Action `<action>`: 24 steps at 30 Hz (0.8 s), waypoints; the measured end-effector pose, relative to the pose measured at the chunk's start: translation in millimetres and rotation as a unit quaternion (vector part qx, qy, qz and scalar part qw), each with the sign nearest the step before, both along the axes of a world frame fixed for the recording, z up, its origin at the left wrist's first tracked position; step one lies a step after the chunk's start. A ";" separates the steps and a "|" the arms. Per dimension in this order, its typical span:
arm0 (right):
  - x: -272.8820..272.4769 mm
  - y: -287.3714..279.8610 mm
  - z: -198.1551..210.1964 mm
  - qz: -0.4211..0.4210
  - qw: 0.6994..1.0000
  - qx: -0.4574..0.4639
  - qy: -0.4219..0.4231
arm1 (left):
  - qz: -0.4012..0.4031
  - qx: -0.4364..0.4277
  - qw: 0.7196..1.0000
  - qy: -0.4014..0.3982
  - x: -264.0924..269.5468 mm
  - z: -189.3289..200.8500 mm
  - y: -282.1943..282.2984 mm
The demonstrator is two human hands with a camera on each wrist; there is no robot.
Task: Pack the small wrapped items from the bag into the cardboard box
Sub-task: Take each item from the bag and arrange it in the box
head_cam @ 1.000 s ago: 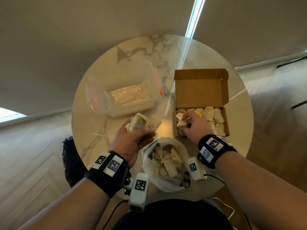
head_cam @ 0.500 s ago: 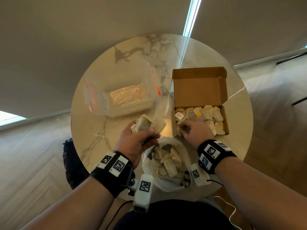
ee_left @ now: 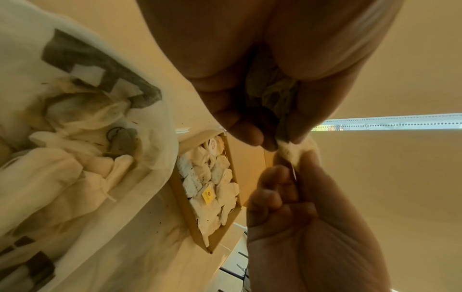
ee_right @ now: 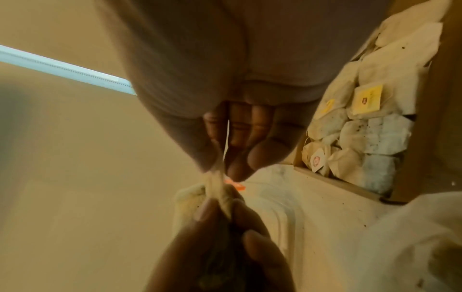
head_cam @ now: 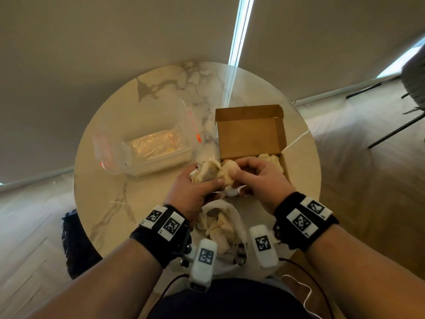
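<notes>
My left hand (head_cam: 208,180) grips a bunch of small wrapped tea bags (head_cam: 207,172) just above the table, at the near left corner of the cardboard box (head_cam: 285,166). My right hand (head_cam: 233,174) meets it and pinches one tea bag (head_cam: 230,169) at the bunch's right edge. In the left wrist view the pinched tea bag (ee_left: 296,151) stretches between both hands. The box's lid stands open, and packed tea bags (ee_left: 210,183) fill its floor. The white bag (head_cam: 239,229), with more tea bags inside, lies near me below my hands.
A clear plastic container (head_cam: 147,146) with orange clips stands on the left of the round marble table (head_cam: 103,192). Wrist camera cables hang at the table's near edge. A dark object lies on the floor at the left.
My right hand has left the box and come over to the bunch in my left hand, where it now pinches a tea bag. My left hand has shifted right toward the box.
</notes>
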State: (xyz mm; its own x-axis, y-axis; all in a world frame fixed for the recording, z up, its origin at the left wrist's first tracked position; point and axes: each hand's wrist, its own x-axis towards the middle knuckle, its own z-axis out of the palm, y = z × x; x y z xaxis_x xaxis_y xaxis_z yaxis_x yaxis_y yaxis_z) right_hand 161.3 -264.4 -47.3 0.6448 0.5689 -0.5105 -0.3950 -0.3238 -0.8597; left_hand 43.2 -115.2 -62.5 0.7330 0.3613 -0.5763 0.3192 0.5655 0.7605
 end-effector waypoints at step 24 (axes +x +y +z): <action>23.8 -37.8 -80.0 0.311 0.811 -0.280 -0.409 | 0.117 -0.107 0.981 0.112 -38.7 -20.4 15.0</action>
